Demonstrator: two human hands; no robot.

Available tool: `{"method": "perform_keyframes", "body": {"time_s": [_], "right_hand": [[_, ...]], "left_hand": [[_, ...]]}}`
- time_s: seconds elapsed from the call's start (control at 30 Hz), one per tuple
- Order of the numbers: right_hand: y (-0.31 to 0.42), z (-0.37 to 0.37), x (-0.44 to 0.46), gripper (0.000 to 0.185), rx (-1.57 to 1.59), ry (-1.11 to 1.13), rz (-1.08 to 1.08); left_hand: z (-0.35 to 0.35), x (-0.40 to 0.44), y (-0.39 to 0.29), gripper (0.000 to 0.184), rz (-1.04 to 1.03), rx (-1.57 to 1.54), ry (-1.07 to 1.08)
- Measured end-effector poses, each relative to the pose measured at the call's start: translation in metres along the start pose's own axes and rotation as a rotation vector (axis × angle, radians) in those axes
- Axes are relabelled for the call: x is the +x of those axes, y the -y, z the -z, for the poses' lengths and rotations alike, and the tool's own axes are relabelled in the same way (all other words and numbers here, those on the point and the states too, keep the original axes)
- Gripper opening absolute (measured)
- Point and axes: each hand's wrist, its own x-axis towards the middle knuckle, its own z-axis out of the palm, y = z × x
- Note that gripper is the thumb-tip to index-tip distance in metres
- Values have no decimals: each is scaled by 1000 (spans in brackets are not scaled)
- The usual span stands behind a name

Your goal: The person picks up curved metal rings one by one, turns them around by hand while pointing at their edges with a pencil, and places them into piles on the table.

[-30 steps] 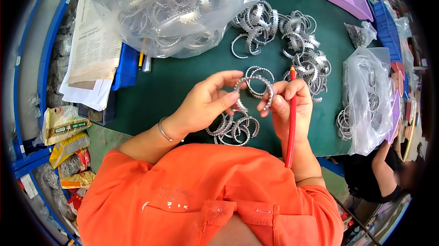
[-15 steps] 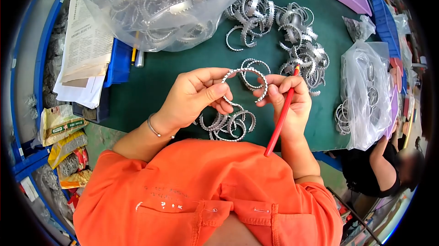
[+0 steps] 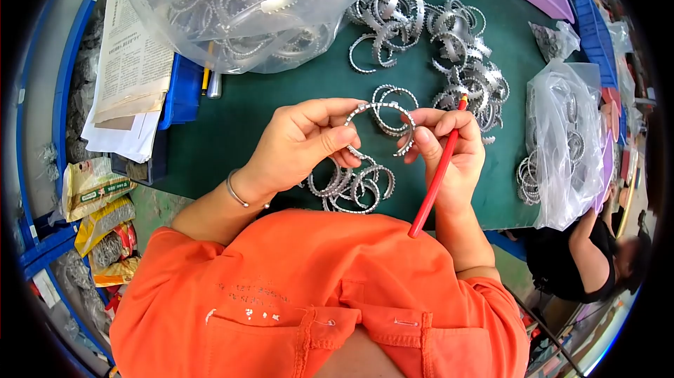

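A silver C-shaped metal cuff (image 3: 382, 105) with a notched edge is held up above the green table. My left hand (image 3: 295, 145) is closed, pinching its left end between thumb and fingers. The cuff's right end sits between the thumb and fingertips of my right hand (image 3: 453, 160). A red pencil (image 3: 434, 192) is also tucked in my right hand, its sharpened tip pointing up and away. Just behind the held cuff lies another cuff (image 3: 394, 88), partly overlapped by it. Several loose cuffs (image 3: 387, 180) lie below my hands, near the table's front edge.
A large clear bag (image 3: 239, 27) full of cuffs stands at the back left. Heaps of cuffs (image 3: 484, 87) lie behind my right hand. A second plastic bag (image 3: 562, 146) rests at the right edge. Papers (image 3: 133, 69) overhang a blue bin (image 3: 184, 94). A person (image 3: 572, 259) sits at the right.
Both hands and the cuff have shifted very slightly to the right in view, my right hand a little more. The grips on the cuff and the pencil are unchanged.
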Motion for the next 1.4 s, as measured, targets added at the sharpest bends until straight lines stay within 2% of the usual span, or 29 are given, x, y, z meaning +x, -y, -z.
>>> {"method": "perform_keyframes", "body": {"time_s": [0.23,0.37,0.43,0.8,0.97,1.03,1.1,1.17,1.27,1.4], "right_hand": [[-3,3,0,23,-42,9,54],[0,1,0,21,-25,-18,29],[0,1,1,20,-19,-57,15],[-2,3,-1,19,-7,-47,23],[-2,6,0,22,-191,18,277],[-2,7,0,23,-188,36,295],[-4,6,0,23,-217,72,452],[-2,6,-1,26,-209,67,438],[-1,7,-1,31,-354,103,556],[4,5,-1,31,-325,187,582]], "left_hand": [[-1,1,2,32,-85,27,16],[-3,-2,-2,31,-31,33,8],[-2,-1,-4,30,67,-115,-8],[1,-1,-3,29,93,-153,11],[3,0,4,26,-3,-87,-39],[5,0,4,25,8,-67,-25],[6,1,4,24,17,-46,-11],[6,2,7,27,-102,-40,3],[2,0,-1,35,-28,-119,-20],[1,1,2,43,-88,-110,-13]]}}
